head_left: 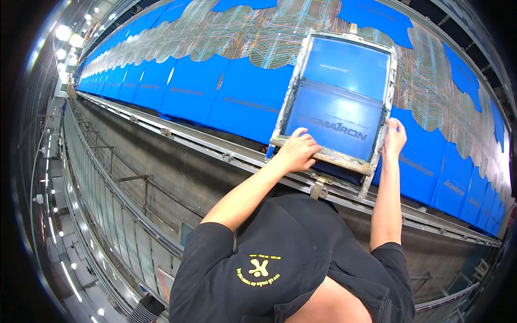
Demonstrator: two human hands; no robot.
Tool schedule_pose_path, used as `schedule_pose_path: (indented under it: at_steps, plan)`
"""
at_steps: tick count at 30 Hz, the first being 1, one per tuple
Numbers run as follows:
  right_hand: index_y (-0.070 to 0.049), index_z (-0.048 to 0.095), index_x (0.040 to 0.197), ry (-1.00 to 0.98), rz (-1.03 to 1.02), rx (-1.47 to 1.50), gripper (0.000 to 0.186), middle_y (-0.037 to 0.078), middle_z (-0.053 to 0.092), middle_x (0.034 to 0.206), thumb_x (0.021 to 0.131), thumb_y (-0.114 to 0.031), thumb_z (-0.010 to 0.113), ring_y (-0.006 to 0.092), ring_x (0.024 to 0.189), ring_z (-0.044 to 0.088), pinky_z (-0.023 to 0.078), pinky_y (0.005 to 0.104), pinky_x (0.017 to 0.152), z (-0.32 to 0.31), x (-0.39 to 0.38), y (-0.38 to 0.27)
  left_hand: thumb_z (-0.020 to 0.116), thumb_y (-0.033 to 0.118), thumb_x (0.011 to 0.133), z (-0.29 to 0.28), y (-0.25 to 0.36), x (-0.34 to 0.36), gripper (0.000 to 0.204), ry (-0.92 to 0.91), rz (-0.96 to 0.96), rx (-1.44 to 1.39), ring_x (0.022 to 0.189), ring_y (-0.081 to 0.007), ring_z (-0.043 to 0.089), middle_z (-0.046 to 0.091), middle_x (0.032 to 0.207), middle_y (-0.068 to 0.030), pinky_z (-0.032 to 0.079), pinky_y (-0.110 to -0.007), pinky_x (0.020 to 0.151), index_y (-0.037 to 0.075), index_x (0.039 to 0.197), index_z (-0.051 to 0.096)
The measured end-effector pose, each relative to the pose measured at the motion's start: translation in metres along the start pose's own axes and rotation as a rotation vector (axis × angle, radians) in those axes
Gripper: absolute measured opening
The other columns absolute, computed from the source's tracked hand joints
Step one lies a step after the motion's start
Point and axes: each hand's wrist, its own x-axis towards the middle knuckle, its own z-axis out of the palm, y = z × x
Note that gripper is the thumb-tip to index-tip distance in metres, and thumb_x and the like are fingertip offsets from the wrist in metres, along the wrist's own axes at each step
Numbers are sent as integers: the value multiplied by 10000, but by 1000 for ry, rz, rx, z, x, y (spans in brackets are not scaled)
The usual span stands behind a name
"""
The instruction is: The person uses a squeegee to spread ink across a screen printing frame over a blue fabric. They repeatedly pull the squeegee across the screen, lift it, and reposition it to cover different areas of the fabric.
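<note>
A rectangular metal screen-printing frame [301,75] with blue translucent mesh and dark lettering lies over the long table, slightly askew. My left hand [296,151] grips its lower bar left of centre, fingers curled over the edge. My right hand [395,137] holds the right side bar a little higher up, fingertips closed on the rail. A small blue-handled piece [270,152] hangs by the frame's lower left corner. A metal bracket [318,188] sits below the frame, against the table's rail.
Blue cut fabric pieces [242,91] line the long table over a streaked surface [253,32]. A metal rail [134,118] runs along its near edge. Behind me are a railing [124,199] and lit aisle. A striped item [145,309], possibly someone's clothing, shows at lower left.
</note>
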Motion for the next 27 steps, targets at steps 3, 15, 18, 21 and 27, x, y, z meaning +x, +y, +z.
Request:
schedule_pose_path:
  at_steps: [3,15,18,21,27]
  plan:
    - [-51,732,1312,-30,25,25,379,17,714,943,990,-246,775,85,763,560,489,266,705,58,-21,-1,841,166,685,-23,-59,-22,435,-12,-29,1,1115,-230,667,743,1052,-36,393,-519,1166,109,1106,748]
    - [-29,707,1304,-37,137,46,373,35,738,1064,1099,-329,622,105,897,634,517,268,810,266,-154,-20,775,102,687,-139,-245,-113,346,-115,-71,30,1023,-224,698,752,943,-50,351,-592,1197,99,1032,796]
    - [-70,715,1306,-51,120,70,394,-37,659,956,1113,-390,589,60,776,509,432,237,682,272,-154,-16,773,111,696,-151,-279,-77,345,-112,-51,68,1033,-229,698,762,967,-45,340,-582,1199,107,1040,798]
    - [-108,716,1309,-71,164,90,410,-83,611,887,1117,-438,567,34,703,429,347,218,590,271,-155,-20,782,120,706,-149,-312,-32,322,-103,-5,136,1019,-239,697,766,965,-45,352,-581,1182,111,1028,799]
    - [-78,742,1291,-65,287,130,421,-45,662,893,1107,-427,594,53,717,490,418,246,646,271,-159,-25,826,157,726,-107,-332,-5,281,-54,-84,204,1003,-255,700,737,954,-51,363,-546,1182,128,1000,775]
